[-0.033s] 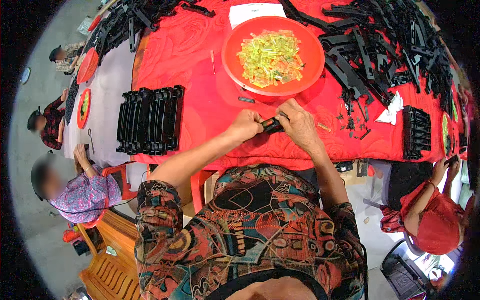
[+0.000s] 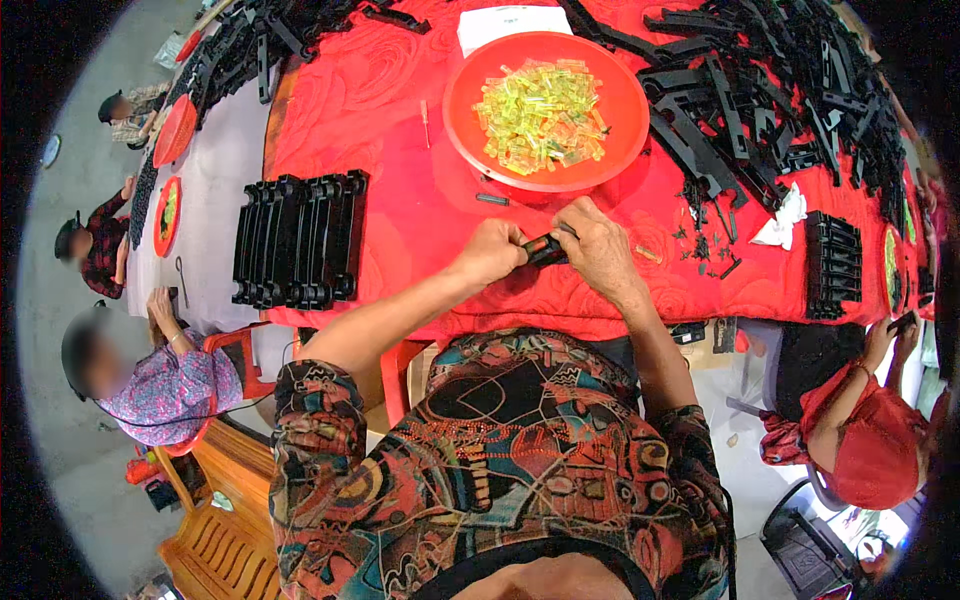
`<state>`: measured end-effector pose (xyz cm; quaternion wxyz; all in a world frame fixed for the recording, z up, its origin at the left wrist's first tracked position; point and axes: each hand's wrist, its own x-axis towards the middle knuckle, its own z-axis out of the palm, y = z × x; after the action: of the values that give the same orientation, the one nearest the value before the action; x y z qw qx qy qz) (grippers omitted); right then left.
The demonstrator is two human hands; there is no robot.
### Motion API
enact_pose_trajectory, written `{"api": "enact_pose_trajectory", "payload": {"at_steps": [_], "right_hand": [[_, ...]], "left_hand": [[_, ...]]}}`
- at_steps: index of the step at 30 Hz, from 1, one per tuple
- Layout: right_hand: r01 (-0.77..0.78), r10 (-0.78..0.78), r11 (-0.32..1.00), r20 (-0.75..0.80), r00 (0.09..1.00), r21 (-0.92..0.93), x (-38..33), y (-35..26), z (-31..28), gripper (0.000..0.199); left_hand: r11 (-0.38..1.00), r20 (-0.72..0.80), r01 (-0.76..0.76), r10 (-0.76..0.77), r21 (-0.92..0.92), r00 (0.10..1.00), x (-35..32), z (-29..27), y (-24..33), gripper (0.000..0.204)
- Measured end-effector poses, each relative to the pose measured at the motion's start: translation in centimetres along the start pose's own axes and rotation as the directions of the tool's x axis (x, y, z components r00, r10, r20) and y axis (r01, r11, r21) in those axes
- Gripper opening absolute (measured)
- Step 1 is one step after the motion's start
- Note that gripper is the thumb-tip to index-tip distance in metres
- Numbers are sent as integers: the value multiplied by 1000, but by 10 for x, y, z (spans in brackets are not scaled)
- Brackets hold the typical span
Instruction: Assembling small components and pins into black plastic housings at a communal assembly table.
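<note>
Head view: both hands (image 2: 545,250) around black part (image 2: 545,249)

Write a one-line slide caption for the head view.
Both hands, left hand and right hand, grip a small black part over a red tablecloth, near an orange plate.

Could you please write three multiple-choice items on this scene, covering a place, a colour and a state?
1. Where does the round red plastic plate sit?
A. beyond the hands
B. on the floor
C. on a chair

2. What colour are the small pieces heaped on it?
A. blue
B. yellow-green
C. white

3. How is the small black plastic part held?
A. by the left hand and the right hand together
B. lying loose
C. by one hand

Answers: A, it lies farther up the table; B, the heap shows it; A, both hands grip it.
</note>
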<state>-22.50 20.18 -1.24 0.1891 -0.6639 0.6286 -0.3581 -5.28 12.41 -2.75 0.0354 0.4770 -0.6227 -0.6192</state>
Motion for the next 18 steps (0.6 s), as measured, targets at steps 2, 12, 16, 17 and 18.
{"api": "enact_pose_trajectory", "payload": {"at_steps": [2, 12, 16, 17, 18], "right_hand": [[-35, 35, 999, 2, 999, -14, -1, 2, -1, 11], [-77, 75, 993, -26, 997, -88, -11, 7, -4, 12], [-137, 136, 981, -13, 991, -139, -8, 8, -6, 13], [-153, 155, 976, 4, 988, -153, -7, 8, -7, 13], [-148, 150, 977, 8, 989, -153, -7, 6, -6, 13]], "left_hand": [[969, -79, -116, 136, 217, 988, -3, 3, 5, 10], [589, 11, -404, 556, 700, 831, -15, -1, 23, 23], [286, 107, -580, 829, 762, 549, -28, -2, 15, 24], [230, 122, -544, 837, 807, 534, -29, -1, 12, 24], [232, 117, -540, 837, 809, 534, -29, -1, 8, 24]]}}
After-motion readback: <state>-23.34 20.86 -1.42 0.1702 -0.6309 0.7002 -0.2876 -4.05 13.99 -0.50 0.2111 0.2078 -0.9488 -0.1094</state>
